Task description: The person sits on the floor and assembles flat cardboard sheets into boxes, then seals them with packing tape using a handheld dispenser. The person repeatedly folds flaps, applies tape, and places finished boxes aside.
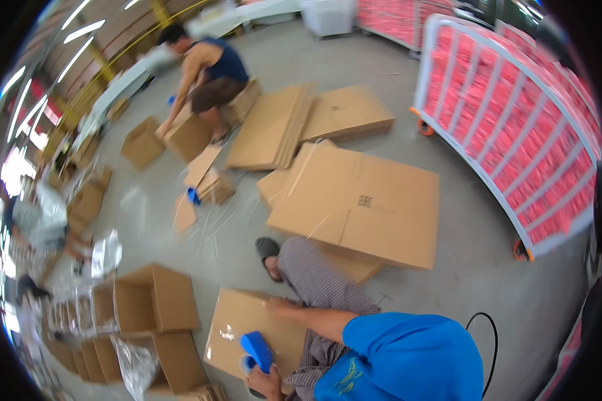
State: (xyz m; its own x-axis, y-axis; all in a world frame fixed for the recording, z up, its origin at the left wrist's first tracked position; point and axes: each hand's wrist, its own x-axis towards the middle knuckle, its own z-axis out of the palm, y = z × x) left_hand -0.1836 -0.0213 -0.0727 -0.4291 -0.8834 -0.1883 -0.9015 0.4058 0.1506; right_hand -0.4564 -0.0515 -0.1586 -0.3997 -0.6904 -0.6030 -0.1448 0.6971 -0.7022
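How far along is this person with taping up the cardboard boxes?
Done: a few open boxes stand assembled at the left. In hand: the right hand presses a box flat on the floor while the left hand grips a blue tape dispenser. Left: stacks of flat cardboard wait ahead.

Grey concrete floor (475, 267): flattened cardboard sheets (361, 204) were laid at centre, further flat stacks (274, 127) behind, open cartons (155, 297) at lower left, a wheeled cage trolley (515, 120) of pink packs at right.
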